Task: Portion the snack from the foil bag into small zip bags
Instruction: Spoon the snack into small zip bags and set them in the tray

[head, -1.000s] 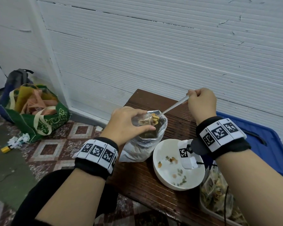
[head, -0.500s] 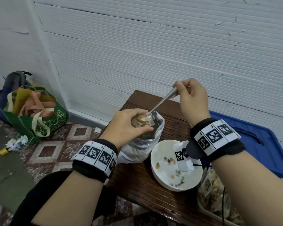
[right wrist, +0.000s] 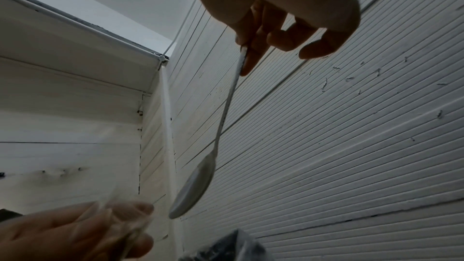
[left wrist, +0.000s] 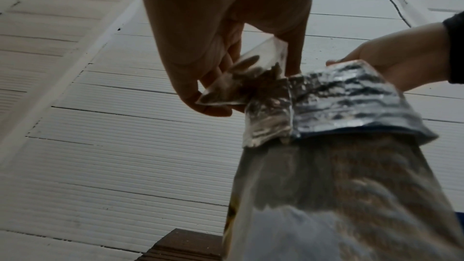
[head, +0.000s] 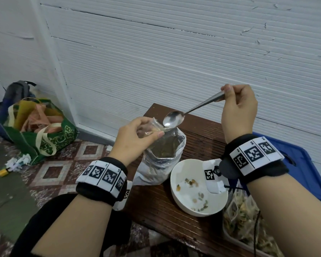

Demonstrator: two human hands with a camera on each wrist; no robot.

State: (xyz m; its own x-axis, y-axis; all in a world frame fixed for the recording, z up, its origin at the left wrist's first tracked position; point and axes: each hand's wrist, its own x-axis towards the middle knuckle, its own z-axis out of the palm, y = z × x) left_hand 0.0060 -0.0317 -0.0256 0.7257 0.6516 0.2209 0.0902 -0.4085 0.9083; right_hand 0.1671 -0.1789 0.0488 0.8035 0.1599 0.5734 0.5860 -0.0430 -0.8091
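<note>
The silver foil bag (head: pixel 161 156) stands open on the dark wooden table (head: pixel 167 204), snack mix visible inside. My left hand (head: pixel 135 134) pinches a small clear zip bag (head: pixel 153 127) just above the foil bag's left rim; in the left wrist view the zip bag (left wrist: pixel 251 74) holds some snack pieces beside the foil bag (left wrist: pixel 339 146). My right hand (head: pixel 237 106) grips the handle of a metal spoon (head: pixel 174 118). Its empty bowl hangs tilted over the zip bag's mouth. The right wrist view shows the spoon (right wrist: pixel 195 184) hanging down from my fingers.
A white bowl (head: pixel 176 182) with a few snack crumbs sits right of the foil bag. Filled zip bags lie in a container (head: pixel 245 223) at the table's near right corner. A blue plastic lid (head: pixel 308 175) lies behind it. A green tote (head: pixel 44 138) stands on the tiled floor.
The spoon came up loaded from the foil bag, tipped its snack into the zip bag, and now hangs empty and higher. My right hand rose; the left hand stayed holding the zip bag.
</note>
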